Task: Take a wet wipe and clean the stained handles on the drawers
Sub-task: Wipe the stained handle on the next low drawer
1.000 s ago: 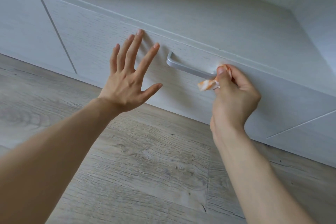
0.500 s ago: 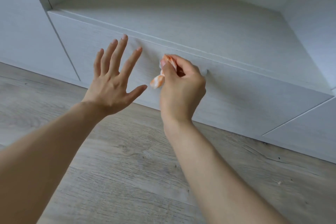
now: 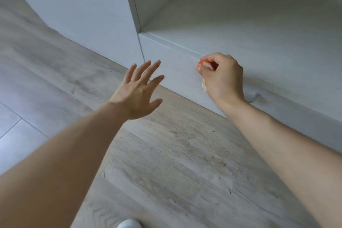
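Note:
My right hand (image 3: 223, 79) is closed around a crumpled wet wipe (image 3: 205, 65) stained orange; bits of it show at the fingertips and below the thumb. The fist hovers in front of the white drawer front (image 3: 172, 61), near its top edge. The drawer handle (image 3: 252, 96) is mostly hidden behind my right wrist; only a blurred pale end shows to the right. My left hand (image 3: 140, 90) is open with fingers spread, held in the air over the floor, just left of the drawer's lower left corner, touching nothing.
A white cabinet side panel (image 3: 83, 15) stands to the left of the drawer. Above the drawer is an open white shelf recess (image 3: 240, 24). Grey wood-look floor (image 3: 175, 163) fills the foreground. A white shoe tip (image 3: 129, 224) shows at the bottom edge.
My view has swung left and down. The right hand with the wipe has slid left off the handle. The left hand has drawn back from the drawer front and now hangs over the floor.

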Action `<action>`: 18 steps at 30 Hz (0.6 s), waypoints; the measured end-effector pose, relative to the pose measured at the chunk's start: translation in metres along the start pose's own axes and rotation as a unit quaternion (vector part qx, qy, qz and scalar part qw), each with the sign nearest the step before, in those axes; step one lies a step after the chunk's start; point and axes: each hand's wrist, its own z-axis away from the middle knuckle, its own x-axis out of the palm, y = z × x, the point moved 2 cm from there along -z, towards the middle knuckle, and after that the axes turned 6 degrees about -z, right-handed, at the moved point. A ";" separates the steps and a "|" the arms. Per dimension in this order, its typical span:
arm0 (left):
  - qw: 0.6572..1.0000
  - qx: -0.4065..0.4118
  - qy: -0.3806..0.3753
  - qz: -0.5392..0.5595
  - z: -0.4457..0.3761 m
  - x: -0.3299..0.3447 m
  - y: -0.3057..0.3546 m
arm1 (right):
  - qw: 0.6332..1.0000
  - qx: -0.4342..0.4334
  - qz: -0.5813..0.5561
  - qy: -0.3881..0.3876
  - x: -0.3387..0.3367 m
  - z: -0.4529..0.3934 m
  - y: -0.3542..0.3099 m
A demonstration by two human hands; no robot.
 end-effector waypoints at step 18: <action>0.988 -0.100 -0.109 0.045 0.062 -0.283 -0.218 | 0.965 0.117 0.071 -0.221 0.029 -0.059 -0.319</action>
